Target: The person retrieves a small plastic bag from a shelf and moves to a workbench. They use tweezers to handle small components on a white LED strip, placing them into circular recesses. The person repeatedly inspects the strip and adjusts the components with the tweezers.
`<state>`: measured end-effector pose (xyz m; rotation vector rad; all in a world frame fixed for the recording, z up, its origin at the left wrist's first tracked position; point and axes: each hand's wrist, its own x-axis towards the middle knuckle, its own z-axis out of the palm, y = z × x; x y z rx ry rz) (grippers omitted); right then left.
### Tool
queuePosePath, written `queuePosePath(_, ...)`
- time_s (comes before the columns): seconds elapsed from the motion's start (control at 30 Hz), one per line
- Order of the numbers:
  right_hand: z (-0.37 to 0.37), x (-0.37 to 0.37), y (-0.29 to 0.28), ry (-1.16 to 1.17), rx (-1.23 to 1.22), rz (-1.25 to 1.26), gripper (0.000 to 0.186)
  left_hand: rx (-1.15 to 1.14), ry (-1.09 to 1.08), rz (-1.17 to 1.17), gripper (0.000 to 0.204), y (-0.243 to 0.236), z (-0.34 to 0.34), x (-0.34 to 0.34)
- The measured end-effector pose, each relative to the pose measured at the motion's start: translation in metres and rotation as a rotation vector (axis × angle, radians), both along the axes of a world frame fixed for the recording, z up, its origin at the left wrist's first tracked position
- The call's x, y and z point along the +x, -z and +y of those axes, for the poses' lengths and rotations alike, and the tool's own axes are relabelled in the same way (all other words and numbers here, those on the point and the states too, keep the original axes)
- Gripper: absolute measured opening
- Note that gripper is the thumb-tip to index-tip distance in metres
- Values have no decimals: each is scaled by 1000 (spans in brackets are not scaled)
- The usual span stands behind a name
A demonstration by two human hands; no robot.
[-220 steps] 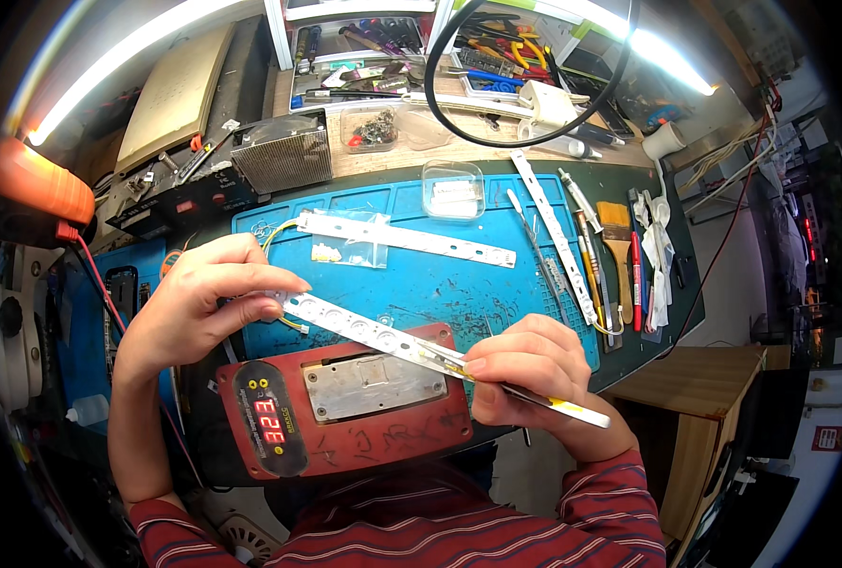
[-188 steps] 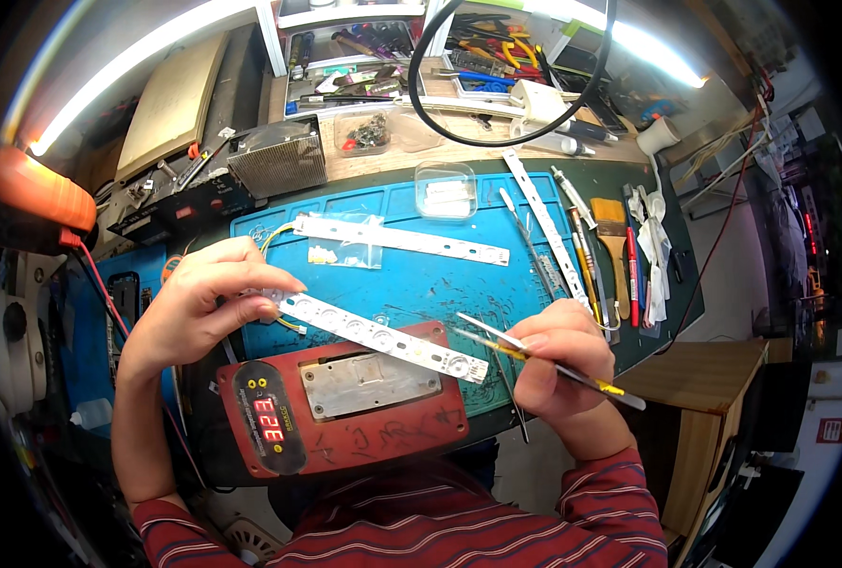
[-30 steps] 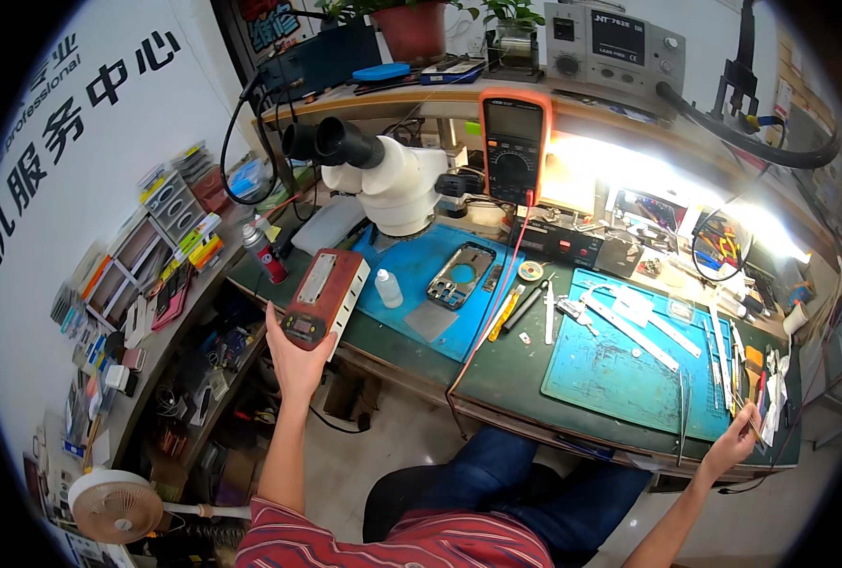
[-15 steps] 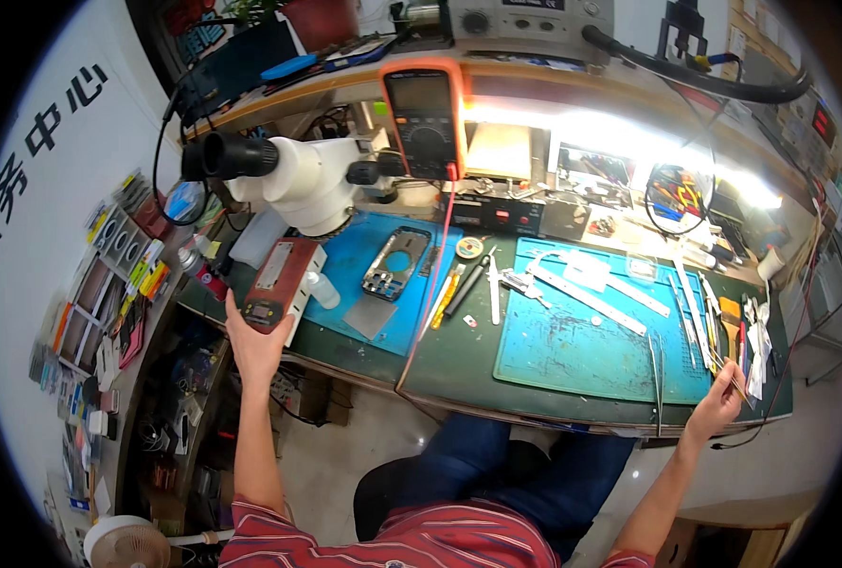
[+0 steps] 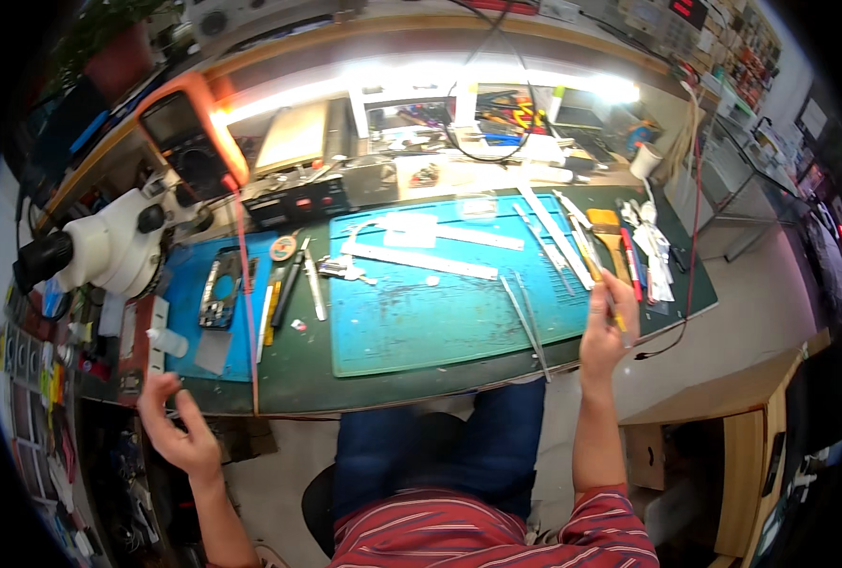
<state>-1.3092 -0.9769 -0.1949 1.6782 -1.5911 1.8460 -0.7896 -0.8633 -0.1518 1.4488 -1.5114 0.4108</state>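
Observation:
My left hand (image 5: 182, 434) is raised at the bench's left front edge, fingers apart and holding nothing. Just beyond it stands a red and white box-shaped device (image 5: 143, 333), with a small white bottle (image 5: 167, 342) beside it. Over the right end of the bench, my right hand (image 5: 608, 327) is closed round a slim pen-like tool (image 5: 589, 248) with a yellowish end; its exact kind is unclear. A wooden-handled brush (image 5: 609, 235) and a red pen-like tool (image 5: 630, 257) lie just past this hand. Tweezers (image 5: 527, 327) rest across the mat's front edge.
A blue mat (image 5: 421, 327) bears white rulers (image 5: 421, 260). A phone frame (image 5: 220, 289) lies on a second blue mat at left, near a microscope (image 5: 108, 248). An orange multimeter (image 5: 192, 133) stands behind, its red cable (image 5: 247, 312) crossing the bench.
The view has swung to the right. My left hand has let go of the red and white device and opened. My right hand has lifted the slim tool among the tools at right.

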Motion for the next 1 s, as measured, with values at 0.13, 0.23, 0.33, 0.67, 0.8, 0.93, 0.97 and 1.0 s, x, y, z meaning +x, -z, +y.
queuePosePath(0.13,26,10,-11,-234,301,220,28,123,460,-161,29,-19,-74,-113)
queuePosePath(0.23,31,34,-36,-243,467,435,28,190,578,-203,39,-27,-138,-159)
queuePosePath(0.33,28,37,-37,-281,572,462,22,259,563,-162,42,-25,-188,-189)
queuePosePath(0.67,-34,-1,-41,-35,482,427,22,184,518,-210,40,-6,-210,-178)
queuePosePath(0.8,-59,-23,-40,30,476,464,17,151,499,-202,40,-11,-210,-180)
queuePosePath(0.93,-80,-45,-46,139,592,504,14,121,511,-135,36,-10,-217,-167)
queuePosePath(0.97,-81,-46,-42,138,609,521,15,162,510,-118,33,-10,-217,-166)
queuePosePath(1.0,-81,-52,-36,92,611,522,16,168,520,-135,31,-11,-218,-166)
